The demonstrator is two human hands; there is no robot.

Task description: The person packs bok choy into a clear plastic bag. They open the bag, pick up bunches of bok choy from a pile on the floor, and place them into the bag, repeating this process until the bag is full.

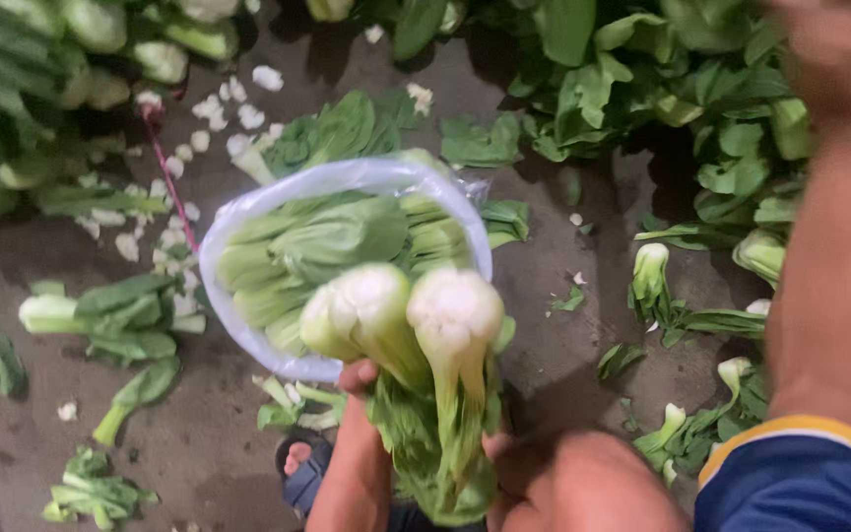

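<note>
We look down on a dark, damp-looking concrete floor [544,296]. Around it, heaps of leafy greens [642,79] crowd the far edge, white trimmings [214,108] lie scattered left of the floor's middle, and the light is dim and even.

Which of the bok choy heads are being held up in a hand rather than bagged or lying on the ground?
The two white-based heads held together at frame centre by the left hand, bases pointing toward the plastic bag.

Vegetable packing area: bok choy [583,79] heaped along the frame's top, trimmings [219,108] scattered over a bare concrete floor [544,296], upper left.
</note>
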